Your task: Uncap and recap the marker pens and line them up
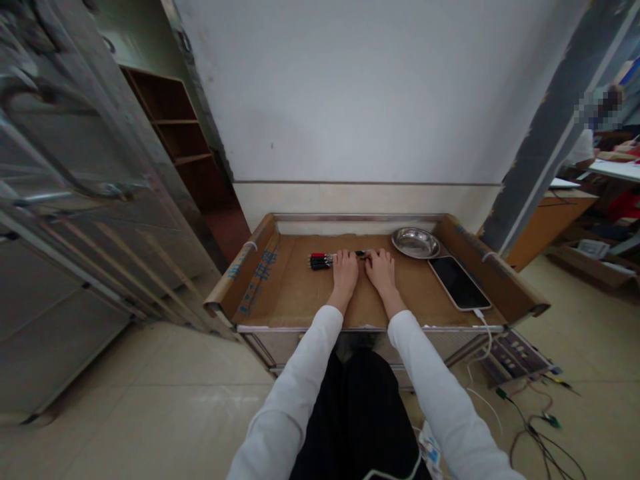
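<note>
A bundle of slim pens (320,261) with black ends and one red end lies crosswise on the cardboard-lined cart top. My left hand (345,270) is closed over its middle, palm down, with the red and black ends sticking out to the left. Close beside it, my right hand (381,269) has its bent fingers on the right end of the bundle. Dark pen parts show in the small gap between the hands. My fingers hide the rest, so how many pens each hand grips cannot be made out.
A round metal bowl (416,243) stands at the back right. Beside it lies a phone (459,283) with a white charging cable (487,337) hanging over the front edge. Raised cardboard sides (493,270) border the cart. An electrical box (517,357) and loose wires lie on the floor at right.
</note>
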The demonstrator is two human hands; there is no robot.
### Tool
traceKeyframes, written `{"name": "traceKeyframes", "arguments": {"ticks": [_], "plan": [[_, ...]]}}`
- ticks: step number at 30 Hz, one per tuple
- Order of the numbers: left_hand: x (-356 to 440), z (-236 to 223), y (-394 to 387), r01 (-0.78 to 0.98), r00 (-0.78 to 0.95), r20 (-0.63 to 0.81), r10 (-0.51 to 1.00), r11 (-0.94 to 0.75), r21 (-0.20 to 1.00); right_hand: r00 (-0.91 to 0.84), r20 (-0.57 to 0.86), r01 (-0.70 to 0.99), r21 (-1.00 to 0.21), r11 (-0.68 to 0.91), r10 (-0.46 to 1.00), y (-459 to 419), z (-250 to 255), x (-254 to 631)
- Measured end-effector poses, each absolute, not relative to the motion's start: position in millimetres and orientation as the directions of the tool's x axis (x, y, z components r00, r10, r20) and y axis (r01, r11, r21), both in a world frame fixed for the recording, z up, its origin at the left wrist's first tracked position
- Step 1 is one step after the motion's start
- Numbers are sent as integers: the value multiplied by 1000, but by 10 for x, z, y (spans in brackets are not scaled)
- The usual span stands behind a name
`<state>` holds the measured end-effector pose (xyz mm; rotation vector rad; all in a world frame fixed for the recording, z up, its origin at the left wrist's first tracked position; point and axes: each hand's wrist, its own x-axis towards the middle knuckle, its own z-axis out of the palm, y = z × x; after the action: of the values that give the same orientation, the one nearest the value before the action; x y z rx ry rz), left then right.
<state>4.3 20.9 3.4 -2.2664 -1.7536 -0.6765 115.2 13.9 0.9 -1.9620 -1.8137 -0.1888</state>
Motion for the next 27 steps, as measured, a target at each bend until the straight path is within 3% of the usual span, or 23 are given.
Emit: {"name": "traceKeyframes", "arguments": {"ticks": [10, 19, 27], "plan": [[42, 38, 226, 936, 236, 433, 870, -324, 140, 95, 422, 970, -245, 12, 902, 89, 8, 1180], [33, 31, 238, 922, 251, 432, 866, -350, 165, 70, 427, 943, -323, 80, 902, 118, -19, 1203], [23, 13, 288, 818, 314, 428, 847, -471, 332, 25, 473, 899, -395, 187, 880, 159, -29, 1225]]}}
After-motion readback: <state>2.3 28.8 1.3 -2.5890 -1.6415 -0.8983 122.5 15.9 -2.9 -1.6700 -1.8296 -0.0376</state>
